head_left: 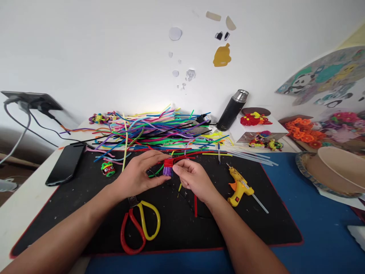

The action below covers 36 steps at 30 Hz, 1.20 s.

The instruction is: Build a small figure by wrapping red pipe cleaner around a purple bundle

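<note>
Lbl (244, 184) on 1 yellow plastic glue gun (238, 193), nr R edge of black mat (275, 224), unreadable; L hand (137, 172) grips 1 red-and-purple fuzzy-wire piece (168, 166), R hand (196, 178) alongside, grip unclear.

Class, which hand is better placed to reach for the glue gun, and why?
Probably the right hand: the glue gun lies nearer it, while the left hand grips the red-and-purple piece.

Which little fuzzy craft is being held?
The red-and-purple one, pinched in the left hand. The green-and-red one with eyes lies on the black mat, and the other small ones sit farther back.
</note>
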Each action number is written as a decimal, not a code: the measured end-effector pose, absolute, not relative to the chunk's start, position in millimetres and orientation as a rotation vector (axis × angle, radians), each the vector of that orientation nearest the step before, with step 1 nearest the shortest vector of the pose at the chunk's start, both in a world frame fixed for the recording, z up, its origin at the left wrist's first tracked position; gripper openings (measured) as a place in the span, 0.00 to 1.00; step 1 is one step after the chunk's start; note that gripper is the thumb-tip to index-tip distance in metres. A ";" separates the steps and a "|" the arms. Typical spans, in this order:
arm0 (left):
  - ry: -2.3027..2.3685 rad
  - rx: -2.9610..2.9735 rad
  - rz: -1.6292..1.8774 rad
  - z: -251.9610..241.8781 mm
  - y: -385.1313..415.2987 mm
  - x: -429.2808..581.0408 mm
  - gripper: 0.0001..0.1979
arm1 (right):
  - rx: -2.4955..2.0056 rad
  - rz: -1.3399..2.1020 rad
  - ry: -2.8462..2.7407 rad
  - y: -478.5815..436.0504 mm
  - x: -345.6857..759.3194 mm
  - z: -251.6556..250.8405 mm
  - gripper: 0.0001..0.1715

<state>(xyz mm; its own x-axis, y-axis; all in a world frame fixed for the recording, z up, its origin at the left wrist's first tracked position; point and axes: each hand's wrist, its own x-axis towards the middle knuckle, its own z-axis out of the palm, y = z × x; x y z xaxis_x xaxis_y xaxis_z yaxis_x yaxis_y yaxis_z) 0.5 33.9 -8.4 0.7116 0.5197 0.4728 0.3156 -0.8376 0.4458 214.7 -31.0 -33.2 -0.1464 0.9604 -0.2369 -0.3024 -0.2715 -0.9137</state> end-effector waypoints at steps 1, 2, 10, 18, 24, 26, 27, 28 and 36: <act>0.652 2.572 0.869 -8.7 34.2 0.2 0.23 | -1.076 1.620 -0.890 -31.0 214.8 -32.5 0.27; 0.654 2.555 0.879 -8.8 34.4 0.1 0.23 | -1.066 1.625 -0.880 -31.2 214.8 -31.8 0.27; 0.702 2.453 0.872 -9.8 34.8 0.1 0.23 | -1.054 1.570 -0.887 -33.5 215.4 -25.9 0.25; 0.709 2.412 0.876 -9.6 33.6 1.0 0.23 | -1.065 1.555 -0.886 -33.5 216.5 -24.1 0.25; 0.679 2.347 0.893 -3.1 26.7 3.6 0.22 | -1.032 1.605 -0.847 -35.3 214.6 -23.7 0.26; 0.661 2.330 0.911 -2.9 24.8 5.0 0.22 | -0.995 1.644 -0.831 -35.5 213.8 -25.1 0.27; 0.653 2.326 0.925 -3.1 24.1 5.8 0.22 | -0.972 1.664 -0.827 -35.5 213.5 -26.2 0.27; 0.647 2.325 0.940 -3.5 23.5 6.4 0.23 | -0.948 1.681 -0.828 -35.5 213.2 -27.4 0.26; 0.604 2.231 1.049 -11.9 19.8 8.3 0.24 | -0.823 1.825 -0.865 -36.9 212.1 -34.2 0.28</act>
